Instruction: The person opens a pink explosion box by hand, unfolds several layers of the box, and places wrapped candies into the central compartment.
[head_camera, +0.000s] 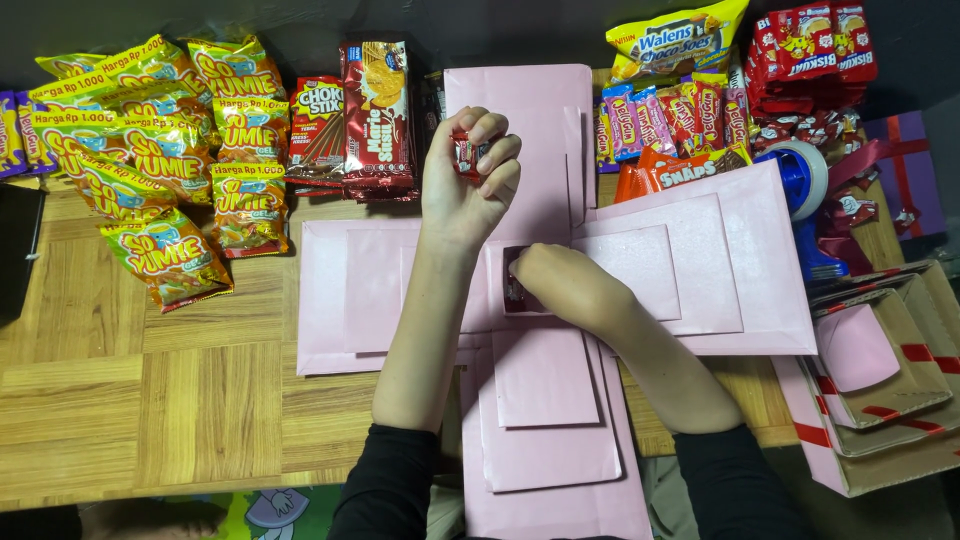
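Overhead, left hand (468, 185) grip pinches red candy (466, 155); right hand (560, 285) below.

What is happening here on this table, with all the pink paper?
A person works over a cross-shaped pink paper layout spread on a wooden table. The left hand holds a small red wrapped snack above it. The right hand rests at the centre, on a dark red snack. Yellow snack packets lie to the left.
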